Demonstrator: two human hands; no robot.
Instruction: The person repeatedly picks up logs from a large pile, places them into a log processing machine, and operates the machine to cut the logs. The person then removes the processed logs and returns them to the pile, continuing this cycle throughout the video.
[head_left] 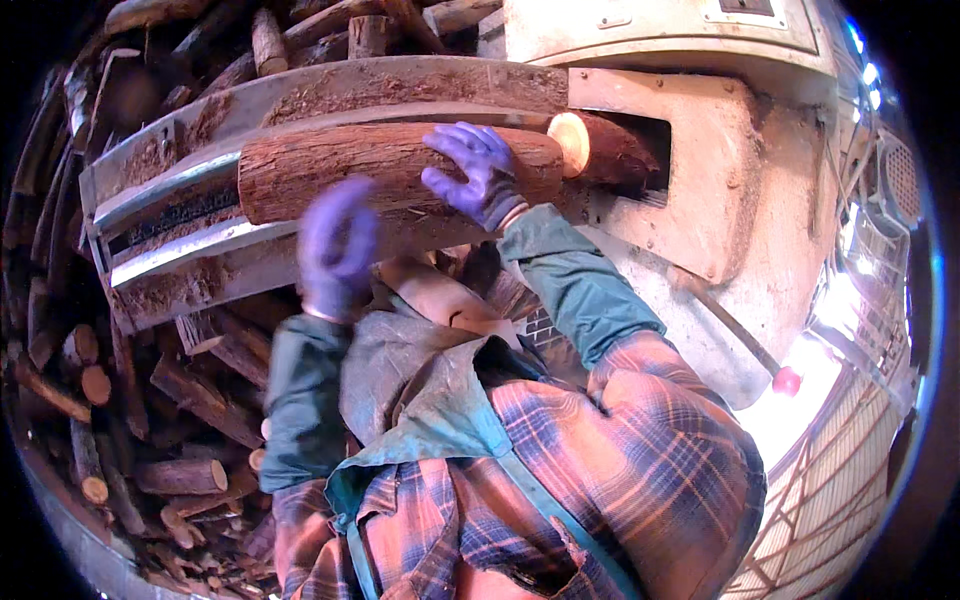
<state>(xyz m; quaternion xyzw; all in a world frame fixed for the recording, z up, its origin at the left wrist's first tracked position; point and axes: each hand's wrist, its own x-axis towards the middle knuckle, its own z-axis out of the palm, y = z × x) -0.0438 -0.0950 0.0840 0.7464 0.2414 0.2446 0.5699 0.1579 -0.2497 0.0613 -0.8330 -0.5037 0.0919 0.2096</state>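
Observation:
A thick brown log (320, 170) with rough bark lies lengthwise in a metal feed trough (420, 80). My right hand (475, 172), in a purple glove, rests on top of the log near its right end, fingers spread. By the log's near side is my left hand (340, 245), also in a purple glove and smeared by motion; whether it touches the bark I cannot tell. Just beyond the log's right end, a second log (612, 150) shows a pale cut face. Its far end sits inside the dark opening of a cream-coloured machine (715, 180).
Cut logs (185, 476) are heaped on the floor at the left and behind the trough. A lever with a red knob (786, 380) sticks out of the machine at the right. Shiny metal rails (190, 245) line the trough's left end.

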